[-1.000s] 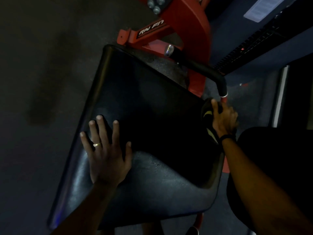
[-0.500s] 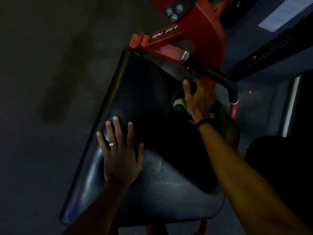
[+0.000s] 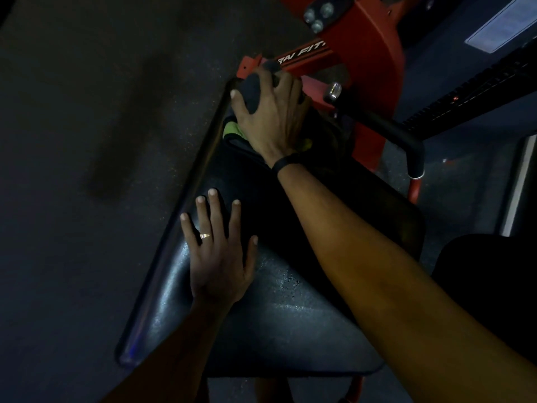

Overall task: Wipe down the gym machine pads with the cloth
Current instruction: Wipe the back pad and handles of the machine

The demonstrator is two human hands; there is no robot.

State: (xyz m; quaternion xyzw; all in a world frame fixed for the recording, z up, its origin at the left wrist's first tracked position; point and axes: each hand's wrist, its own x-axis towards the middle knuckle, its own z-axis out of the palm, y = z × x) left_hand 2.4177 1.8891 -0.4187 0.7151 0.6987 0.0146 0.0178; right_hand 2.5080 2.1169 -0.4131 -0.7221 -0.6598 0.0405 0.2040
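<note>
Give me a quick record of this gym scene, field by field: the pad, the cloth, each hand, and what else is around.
pad: black pad, tilted, on a red frame
cloth: dark cloth with a yellow-green patch, at the pad's far corner
right hand: right hand presses the cloth, fingers curled over it; black wristband
left hand: left hand flat on the pad's near half, fingers spread; ring
handle: black handle, right of the pad
floor: dark floor
</note>
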